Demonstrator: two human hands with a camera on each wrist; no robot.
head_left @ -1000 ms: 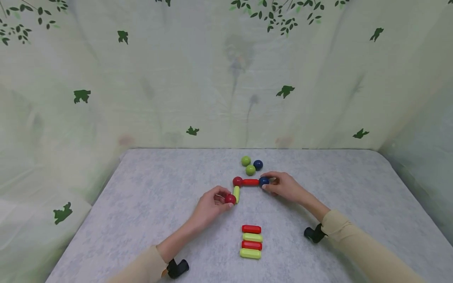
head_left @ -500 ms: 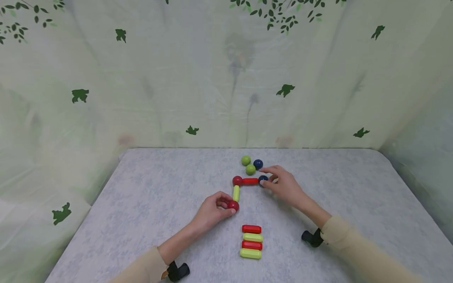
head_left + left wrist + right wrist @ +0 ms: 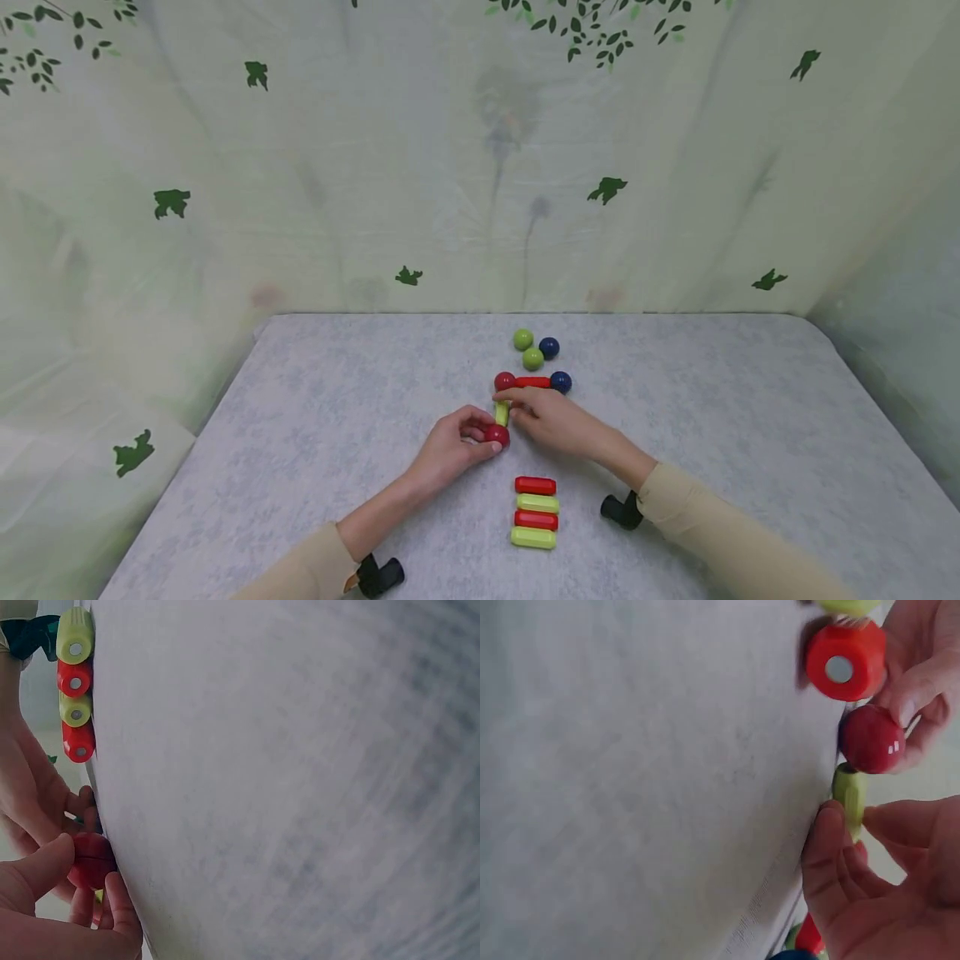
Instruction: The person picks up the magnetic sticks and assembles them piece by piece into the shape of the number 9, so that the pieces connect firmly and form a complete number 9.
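Observation:
My left hand (image 3: 450, 446) pinches a glossy red ball (image 3: 497, 436) between thumb and fingers, low at the table. A yellow-green rod (image 3: 502, 414) runs from that ball toward a second red ball (image 3: 505, 381). Thumb and fingers of my right hand (image 3: 558, 423) pinch this rod from both sides, as the right wrist view shows on the rod (image 3: 850, 796). From the second red ball, a red rod (image 3: 532, 382) extends right to a dark blue ball (image 3: 561, 382). In the left wrist view the held ball (image 3: 91, 861) hides most of the rod.
Two green balls (image 3: 523, 338) and another blue ball (image 3: 550, 347) lie behind the joined pieces. Nearer me, several red and yellow-green rods (image 3: 536, 521) lie in a row, with silvery discs on their ends. A leaf-patterned cloth (image 3: 337, 208) hangs beyond the table's far edge.
My left hand has brought the red ball to the near end of the yellow-green rod. My right hand has let go of the blue ball and moved left onto that rod.

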